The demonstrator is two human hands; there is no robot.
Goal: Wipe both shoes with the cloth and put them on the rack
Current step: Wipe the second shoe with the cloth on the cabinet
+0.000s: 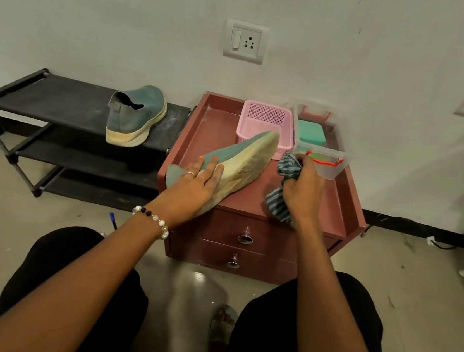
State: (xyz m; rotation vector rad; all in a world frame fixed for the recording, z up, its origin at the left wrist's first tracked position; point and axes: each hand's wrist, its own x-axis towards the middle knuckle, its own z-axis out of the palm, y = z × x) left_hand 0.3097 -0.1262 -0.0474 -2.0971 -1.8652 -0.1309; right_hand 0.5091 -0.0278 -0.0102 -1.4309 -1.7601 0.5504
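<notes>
Lying on its side on the maroon cabinet (334,214), one shoe (245,155) was pressed under the flat, spread left hand (195,181); the striped cloth (287,168) was bunched in the curled right hand (302,189), just beside the sole; a second shoe (134,114) was seen upright on the rack (58,102); two shoes, one cloth counted.

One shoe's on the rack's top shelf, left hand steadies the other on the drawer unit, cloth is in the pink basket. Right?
Not the cloth. The head view shows it bunched in the right hand, beside the pink basket, not in it. The rest holds: one shoe on the rack, left hand on the other shoe.
</notes>
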